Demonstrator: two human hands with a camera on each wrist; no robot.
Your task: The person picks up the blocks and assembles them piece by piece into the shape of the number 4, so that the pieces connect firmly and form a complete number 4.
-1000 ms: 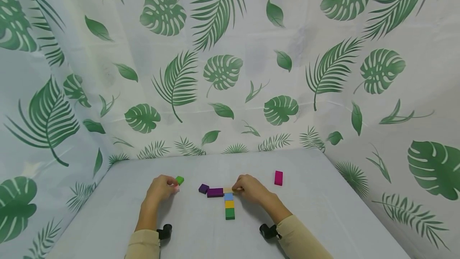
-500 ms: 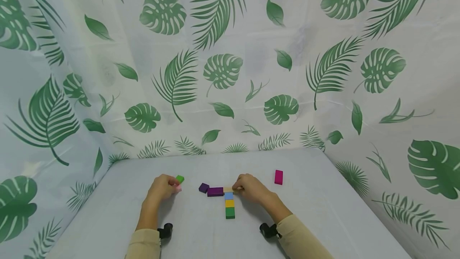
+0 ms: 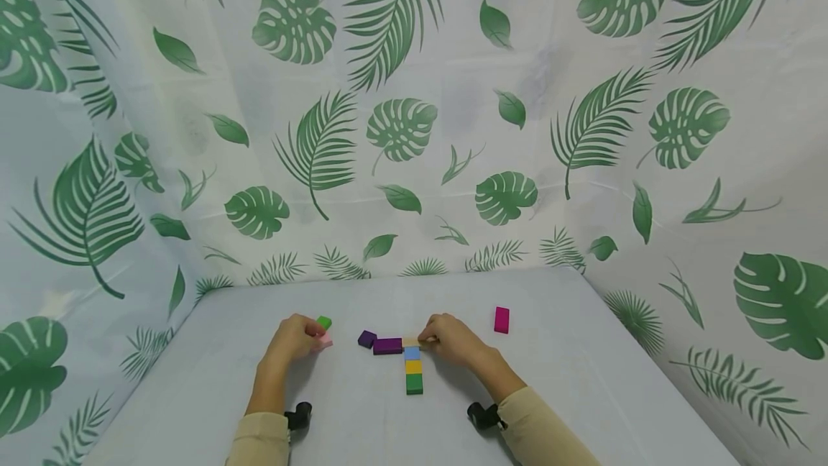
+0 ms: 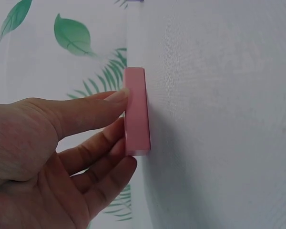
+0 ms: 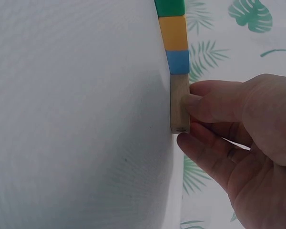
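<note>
My left hand [image 3: 294,337] pinches a pink block [image 4: 136,112] between thumb and fingers, low over the table. Just behind those fingertips lies a light green block [image 3: 324,322]. My right hand [image 3: 451,339] grips a bare wooden block [image 5: 179,102] by its end. That wooden block lies at the head of a row with a blue block [image 3: 412,353], a yellow block [image 3: 413,367] and a green block [image 3: 414,384] running toward me. A long purple block [image 3: 387,346] extends left from the wooden one, and a dark purple block [image 3: 366,339] sits askew at its left end.
A magenta block [image 3: 502,320] lies apart at the back right of the white table [image 3: 362,423]. Leaf-printed cloth [image 3: 401,178] hangs behind the table and along both sides. A small black camera is worn on each wrist.
The pink block in my left hand has shifted slightly to the right and turned, so more of it shows past the fingertips. My right hand and the row of blocks stay put.
</note>
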